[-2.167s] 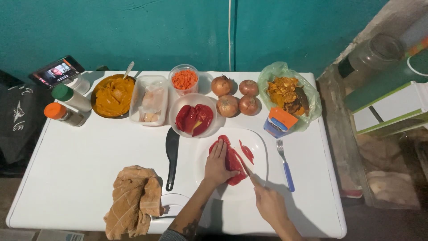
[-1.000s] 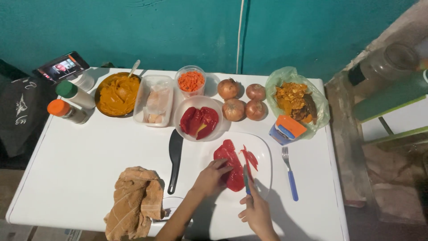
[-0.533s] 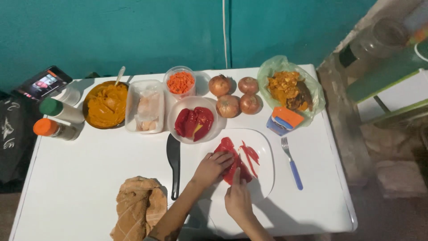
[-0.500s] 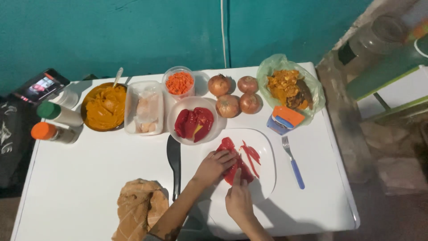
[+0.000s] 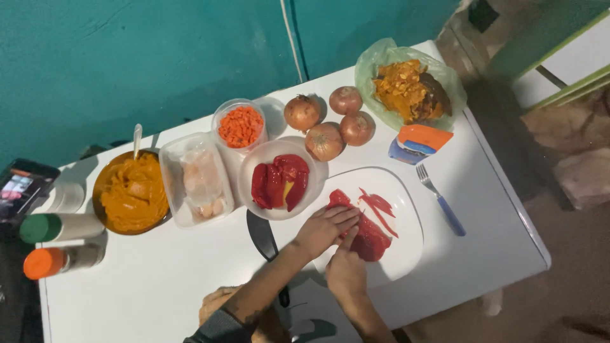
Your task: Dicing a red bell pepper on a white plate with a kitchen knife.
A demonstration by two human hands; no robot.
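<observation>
Pressing down on a flat slab of red pepper (image 5: 368, 236), the left hand (image 5: 325, 227) is lying with its fingers stretched out and close together, not closed around anything. The right hand (image 5: 346, 272) is sitting just beside it at the near edge of the same piece, its grip narrow and pinched; what it is holding, if anything, I cannot tell. The pepper is resting on a smooth white oval plate (image 5: 406, 248) near the middle of the white desk (image 5: 152, 286), with about three thin glossy red strips (image 5: 380, 204) lying apart toward the plate's far side.

Behind the plate a round white bowl (image 5: 251, 197) is holding more shiny red pepper pieces. Four round, papery brown onions (image 5: 330, 121) are clustering beside it. A clear round tub (image 5: 240, 125) is carrying diced orange carrot, a clear rectangular tub (image 5: 194, 180) is holding pale lumps, and a dark bowl (image 5: 130, 194) is holding thick orange paste. One blue-handled fork (image 5: 441, 202) is lying right of the plate. Two shakers (image 5: 57, 244) are lying at the left edge, one green-capped, one orange-capped. A black spatula (image 5: 264, 238) is lying beside the left forearm
</observation>
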